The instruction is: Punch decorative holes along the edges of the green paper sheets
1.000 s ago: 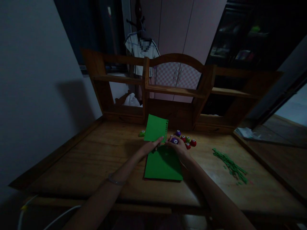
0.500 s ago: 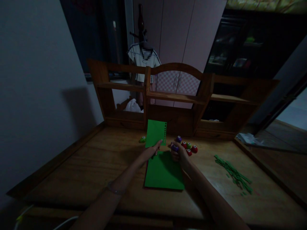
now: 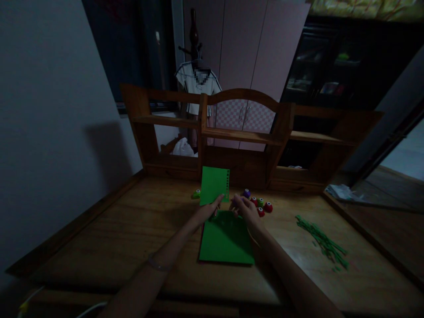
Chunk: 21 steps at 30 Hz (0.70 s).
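Note:
My left hand (image 3: 212, 208) pinches the lower right corner of a green sheet of paper (image 3: 213, 183), holding it up above the table. A column of punched holes runs down the sheet's right edge. Close to that edge is my right hand (image 3: 243, 210), its fingers curled around a small purple craft punch (image 3: 237, 200) that is mostly covered by them. Beneath both hands lies a stack of green paper (image 3: 227, 243). Just beyond my right hand stand several red, green and purple craft punches (image 3: 268, 206). A light green punch (image 3: 196, 194) sits left of the raised sheet.
Thin green paper strips (image 3: 321, 240) lie in a heap on the right of the wooden table (image 3: 132, 234), with small scraps beside them. A wooden shelf unit (image 3: 243, 137) lines the back edge. A wall (image 3: 49, 132) borders the left side.
My right hand has turned and shifted slightly left toward the punched edge, and the purple punch is now more hidden by its fingers. My left hand keeps the sheet in nearly the same place.

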{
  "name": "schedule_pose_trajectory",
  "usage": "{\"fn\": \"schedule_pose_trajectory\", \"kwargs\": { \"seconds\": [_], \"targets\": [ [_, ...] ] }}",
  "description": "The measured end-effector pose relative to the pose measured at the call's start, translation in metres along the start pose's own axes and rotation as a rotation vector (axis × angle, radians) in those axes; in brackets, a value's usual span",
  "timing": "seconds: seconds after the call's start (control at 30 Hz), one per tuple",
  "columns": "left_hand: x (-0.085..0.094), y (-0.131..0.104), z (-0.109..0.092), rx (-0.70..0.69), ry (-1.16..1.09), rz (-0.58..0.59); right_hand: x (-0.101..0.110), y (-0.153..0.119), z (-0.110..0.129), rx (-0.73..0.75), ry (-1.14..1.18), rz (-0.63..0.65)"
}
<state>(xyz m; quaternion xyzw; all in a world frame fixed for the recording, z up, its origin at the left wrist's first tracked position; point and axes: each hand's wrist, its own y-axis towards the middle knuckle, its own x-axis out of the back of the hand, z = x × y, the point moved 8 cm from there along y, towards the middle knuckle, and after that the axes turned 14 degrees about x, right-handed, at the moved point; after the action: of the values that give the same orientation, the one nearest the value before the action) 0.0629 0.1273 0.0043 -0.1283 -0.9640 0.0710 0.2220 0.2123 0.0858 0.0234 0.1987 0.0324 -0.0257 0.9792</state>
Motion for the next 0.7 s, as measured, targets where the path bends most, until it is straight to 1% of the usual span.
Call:
{"fn": "schedule_pose_trajectory", "kwargs": {
  "seconds": [0.07, 0.17, 0.23, 0.33, 0.47, 0.53, 0.6, 0.7],
  "targets": [
    [0.0, -0.001, -0.002, -0.024, 0.004, -0.005, 0.002, 0.0, 0.0, -0.033, -0.005, -0.019],
    [-0.002, -0.005, -0.007, -0.06, -0.002, 0.025, 0.005, -0.001, 0.001, -0.071, 0.017, -0.066],
    [-0.003, -0.009, -0.012, -0.087, -0.007, 0.052, 0.004, -0.001, 0.002, -0.082, 0.039, -0.068],
    [-0.003, -0.015, -0.014, -0.104, -0.017, 0.078, 0.002, -0.002, 0.003, -0.09, 0.033, -0.041],
    [-0.009, -0.013, -0.007, -0.028, 0.023, 0.133, -0.003, -0.004, 0.002, -0.095, 0.01, 0.015],
    [-0.01, -0.011, -0.004, -0.012, 0.047, 0.133, -0.005, -0.005, 0.002, -0.097, 0.001, 0.042],
    [-0.009, -0.01, -0.006, -0.032, 0.062, 0.114, -0.006, -0.006, 0.002, -0.081, -0.011, 0.053],
    [-0.008, -0.011, -0.008, -0.05, 0.075, 0.123, -0.006, -0.006, 0.002, -0.06, -0.024, 0.065]
  ]
}}
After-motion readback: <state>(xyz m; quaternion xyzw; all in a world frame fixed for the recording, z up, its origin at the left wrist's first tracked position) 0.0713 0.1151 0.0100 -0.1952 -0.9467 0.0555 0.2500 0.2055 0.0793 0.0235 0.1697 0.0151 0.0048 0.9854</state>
